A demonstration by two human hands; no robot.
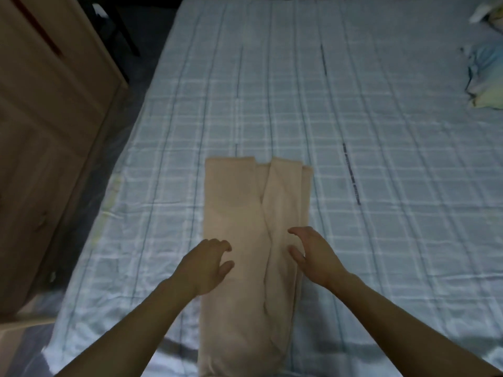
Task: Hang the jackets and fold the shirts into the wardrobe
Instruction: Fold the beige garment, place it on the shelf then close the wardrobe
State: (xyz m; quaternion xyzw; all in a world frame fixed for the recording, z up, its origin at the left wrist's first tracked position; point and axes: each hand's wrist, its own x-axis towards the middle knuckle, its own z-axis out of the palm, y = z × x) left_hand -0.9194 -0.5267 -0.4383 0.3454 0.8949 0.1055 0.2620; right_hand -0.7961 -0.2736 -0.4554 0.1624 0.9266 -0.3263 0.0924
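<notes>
Neither of our hands grips anything. Left hand (206,263) hangs palm down over the left edge of the beige shirt (253,240), fingers loosely curled, thumb pointing toward the shirt's middle seam. We cannot tell whether the fingertips touch the cloth or sit just above it. Right hand (313,254) mirrors it over the shirt's right edge: fingers spread and bent, thumb stretched inward, nothing pinched. Both forearms are bare and come in from the near corners, converging on the shirt.

The shirt lies flat on the bed (353,118), folded lengthwise into a long narrow strip. Both sides are turned in, and they meet along a crooked line down the centre. Its far end is squared off with uneven layers showing; its near end runs to the bed's near edge.

The bed carries a pale blue checked sheet, wrinkled left of the shirt. A wooden wardrobe (49,131) stands left of the bed, well apart from the shirt. A crumpled pale bundle of cloth (484,77) sits far right of the shirt, at the bed's edge.
</notes>
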